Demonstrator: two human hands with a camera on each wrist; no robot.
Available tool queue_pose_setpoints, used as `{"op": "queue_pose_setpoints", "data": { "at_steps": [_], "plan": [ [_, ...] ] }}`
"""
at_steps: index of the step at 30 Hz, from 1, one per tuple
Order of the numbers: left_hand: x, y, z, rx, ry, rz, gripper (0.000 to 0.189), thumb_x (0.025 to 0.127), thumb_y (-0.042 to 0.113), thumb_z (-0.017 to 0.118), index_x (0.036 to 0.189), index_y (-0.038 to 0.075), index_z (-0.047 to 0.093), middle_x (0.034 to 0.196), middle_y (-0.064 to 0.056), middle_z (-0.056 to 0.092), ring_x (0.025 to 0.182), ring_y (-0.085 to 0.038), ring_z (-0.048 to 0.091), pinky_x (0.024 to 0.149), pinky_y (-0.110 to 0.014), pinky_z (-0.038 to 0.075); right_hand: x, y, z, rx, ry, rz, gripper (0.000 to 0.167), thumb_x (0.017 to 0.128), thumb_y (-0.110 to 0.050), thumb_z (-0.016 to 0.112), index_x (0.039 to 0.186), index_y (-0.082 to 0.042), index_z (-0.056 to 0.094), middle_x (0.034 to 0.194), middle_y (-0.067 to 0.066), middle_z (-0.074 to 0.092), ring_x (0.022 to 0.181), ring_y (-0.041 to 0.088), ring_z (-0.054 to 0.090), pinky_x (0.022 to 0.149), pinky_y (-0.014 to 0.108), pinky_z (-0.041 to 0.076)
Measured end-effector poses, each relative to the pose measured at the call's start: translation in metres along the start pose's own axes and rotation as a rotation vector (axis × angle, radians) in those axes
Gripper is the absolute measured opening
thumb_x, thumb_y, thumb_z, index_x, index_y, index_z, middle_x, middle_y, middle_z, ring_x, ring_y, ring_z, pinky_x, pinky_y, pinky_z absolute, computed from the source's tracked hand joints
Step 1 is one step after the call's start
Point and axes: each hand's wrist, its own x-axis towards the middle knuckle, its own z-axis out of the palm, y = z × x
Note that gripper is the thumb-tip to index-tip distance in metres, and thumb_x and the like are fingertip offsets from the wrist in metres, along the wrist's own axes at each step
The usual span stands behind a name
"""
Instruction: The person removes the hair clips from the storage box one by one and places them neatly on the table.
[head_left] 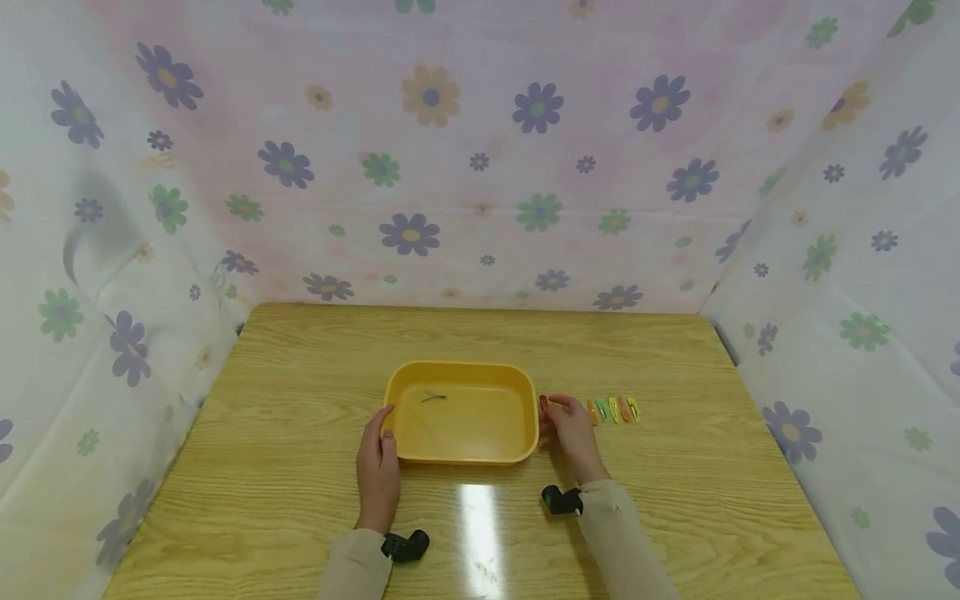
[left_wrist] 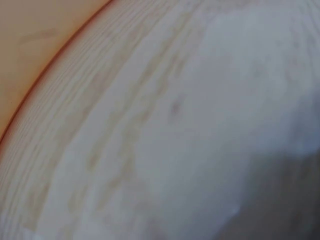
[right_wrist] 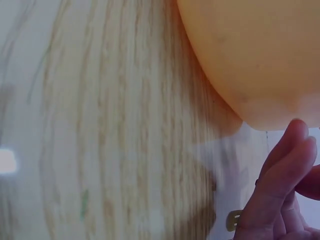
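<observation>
A yellow plastic basin (head_left: 465, 457) sits on the wooden table, with a thin dark green piece (head_left: 433, 397) inside it. At the basin's left wall, my left hand (head_left: 378, 475) grips the rim; the left wrist view shows the table and part of the basin, but no fingers. My right hand (head_left: 572, 432) is low beside the basin's right end, its fingertips at a red hair clip (head_left: 543, 402). Whether they pinch that clip I cannot tell. Right of this hand lie several hair clips in a row, among them a green clip (head_left: 602, 410) and a yellow clip (head_left: 633, 408).
The wooden table (head_left: 300, 517) carries a bright glare strip in front of the basin. Flower-print cloth (head_left: 480, 183) hangs behind the table and along both sides. Black wrist cameras (head_left: 405, 546) are strapped at both sleeves.
</observation>
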Motion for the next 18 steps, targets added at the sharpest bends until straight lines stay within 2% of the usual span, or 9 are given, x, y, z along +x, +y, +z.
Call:
{"op": "queue_pose_setpoints", "data": {
  "at_steps": [8,18],
  "plan": [
    [-0.0003,-0.0017,-0.0008,0.001,-0.002,-0.001,0.034,0.096,0.021,0.036,0.127,0.033,0.046,0.13,0.011,0.042,0.121,-0.01,0.037,0.095,-0.04,0.033,0.0054,0.0012,0.0023,0.054,-0.014,0.042,0.026,0.091,-0.015,0.05,0.112,-0.001,0.048,0.088,0.012,0.061,0.067,0.016,0.061,0.059,0.031,0.051],
    [0.0005,-0.0028,0.0001,0.006,-0.001,-0.01,0.034,0.096,0.021,0.037,0.127,0.031,0.046,0.13,0.011,0.043,0.121,-0.011,0.037,0.095,-0.04,0.032,0.01,0.0042,-0.0024,0.069,-0.038,0.055,0.027,0.091,-0.009,0.046,0.113,0.004,0.053,0.092,0.016,0.06,0.07,0.017,0.061,0.063,0.031,0.051]
  ]
}}
